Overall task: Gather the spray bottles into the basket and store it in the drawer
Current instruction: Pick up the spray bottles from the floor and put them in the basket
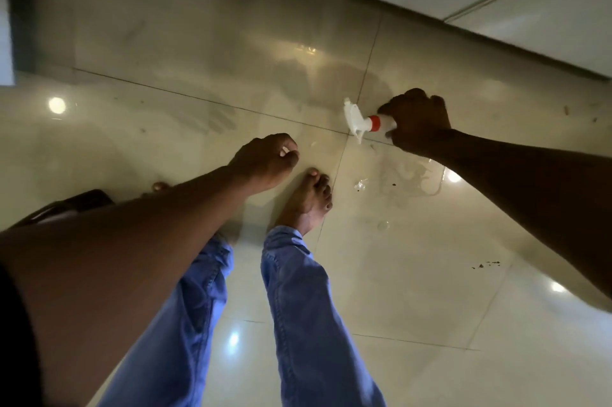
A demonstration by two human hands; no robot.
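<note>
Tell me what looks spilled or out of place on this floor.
A wet puddle spreads over the glossy floor tiles just below the right hand, which grips a spray bottle lying low on its side. Dark crumbs are scattered further right. The left hand holds nothing visible.

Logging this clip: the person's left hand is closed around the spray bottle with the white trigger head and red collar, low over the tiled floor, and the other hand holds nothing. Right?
Not quite: the head view shows the right hand in a grip on the spray bottle, not the left. The left hand is loosely curled and seems to hold nothing. The white trigger head, red collar and tiled floor are as stated.
</note>
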